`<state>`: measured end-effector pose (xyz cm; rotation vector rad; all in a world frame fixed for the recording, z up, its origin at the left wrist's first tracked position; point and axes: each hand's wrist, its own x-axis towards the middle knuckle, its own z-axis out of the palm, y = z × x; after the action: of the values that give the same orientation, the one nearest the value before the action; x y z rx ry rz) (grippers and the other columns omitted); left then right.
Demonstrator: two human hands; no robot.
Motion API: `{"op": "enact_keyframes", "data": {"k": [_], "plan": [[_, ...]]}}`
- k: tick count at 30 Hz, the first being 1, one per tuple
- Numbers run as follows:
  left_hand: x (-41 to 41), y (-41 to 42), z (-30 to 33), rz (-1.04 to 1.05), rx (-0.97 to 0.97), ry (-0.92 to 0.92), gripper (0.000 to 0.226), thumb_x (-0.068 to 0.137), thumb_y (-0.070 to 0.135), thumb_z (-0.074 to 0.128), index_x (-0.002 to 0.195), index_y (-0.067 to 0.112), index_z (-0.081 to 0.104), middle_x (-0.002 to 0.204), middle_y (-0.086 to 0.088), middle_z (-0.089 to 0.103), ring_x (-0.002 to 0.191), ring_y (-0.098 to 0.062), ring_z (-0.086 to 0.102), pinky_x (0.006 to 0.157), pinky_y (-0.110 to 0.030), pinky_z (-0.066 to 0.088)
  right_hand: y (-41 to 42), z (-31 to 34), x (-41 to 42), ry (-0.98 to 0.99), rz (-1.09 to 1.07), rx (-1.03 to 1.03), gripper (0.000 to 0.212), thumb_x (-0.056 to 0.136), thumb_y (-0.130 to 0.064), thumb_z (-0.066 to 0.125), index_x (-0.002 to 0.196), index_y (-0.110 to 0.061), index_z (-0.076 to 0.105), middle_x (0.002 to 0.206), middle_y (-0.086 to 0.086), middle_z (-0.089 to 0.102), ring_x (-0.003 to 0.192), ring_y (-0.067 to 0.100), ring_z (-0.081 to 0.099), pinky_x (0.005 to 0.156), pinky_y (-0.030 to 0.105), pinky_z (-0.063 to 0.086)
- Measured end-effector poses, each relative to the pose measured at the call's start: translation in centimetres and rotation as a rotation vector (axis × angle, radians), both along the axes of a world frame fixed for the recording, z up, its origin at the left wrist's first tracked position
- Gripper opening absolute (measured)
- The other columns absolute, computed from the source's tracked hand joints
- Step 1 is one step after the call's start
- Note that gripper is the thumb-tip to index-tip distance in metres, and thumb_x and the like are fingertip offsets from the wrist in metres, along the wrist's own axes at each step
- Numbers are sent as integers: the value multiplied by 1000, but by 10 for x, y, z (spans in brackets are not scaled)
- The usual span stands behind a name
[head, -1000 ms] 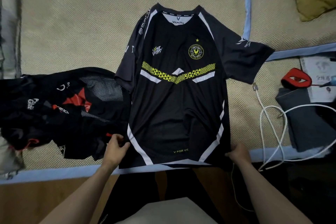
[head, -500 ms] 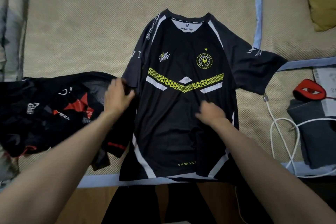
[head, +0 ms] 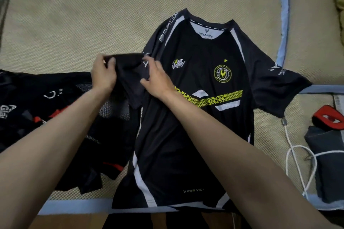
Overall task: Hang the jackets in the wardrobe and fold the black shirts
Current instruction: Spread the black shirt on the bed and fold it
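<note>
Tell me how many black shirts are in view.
2. One black shirt lies spread in the middle of the mat. A second, crumpled shirt lies to its left. More may be hidden under that pile.

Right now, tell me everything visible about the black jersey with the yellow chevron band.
The black jersey lies face up, collar away from the person, on a beige woven mat. Smooth sporty fabric, white side stripes, yellow crest, white collar lining. The left hand and right hand both grip one lifted sleeve; the other sleeve lies spread flat.
</note>
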<state>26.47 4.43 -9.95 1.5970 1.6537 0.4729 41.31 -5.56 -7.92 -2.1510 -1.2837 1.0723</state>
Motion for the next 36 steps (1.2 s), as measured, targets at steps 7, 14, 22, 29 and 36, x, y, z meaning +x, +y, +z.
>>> {"op": "enact_keyframes", "data": {"k": [7,14,22,29,36], "plan": [[-19,74,5,127,147,-37,7,103,25,50,101,19,47,103,-1,56,95,-12,50,83,-24,39,87,-9,6,-148,144,42,64,98,-30,57,155,-21,32,157,0,35,127,29,57,102,45,47],[-47,128,-10,188,-30,16,20,95,32,59,103,15,66,101,-4,63,92,-15,58,80,-26,46,111,-17,-8,-44,-17,53,45,92,-25,64,134,-15,49,133,4,52,110,22,62,98,44,50],[14,101,67,-43,-528,-376,11,102,17,53,92,12,57,78,-6,62,49,-17,68,47,-26,55,86,14,-47,493,-329,111,89,72,-35,90,143,-16,39,138,3,59,122,15,60,106,28,47],[136,35,142,-645,-655,-455,9,102,14,53,103,7,59,89,-17,77,92,-37,76,85,-43,62,7,42,46,561,-948,307,19,67,-9,56,82,-14,67,72,-10,65,69,8,59,64,25,51],[241,-4,112,-894,-243,-161,17,94,4,61,108,5,69,97,-11,73,79,-16,68,76,-32,60,-152,41,190,559,-1525,280,34,73,11,42,59,-19,32,46,-7,27,34,9,26,37,12,17]]}}
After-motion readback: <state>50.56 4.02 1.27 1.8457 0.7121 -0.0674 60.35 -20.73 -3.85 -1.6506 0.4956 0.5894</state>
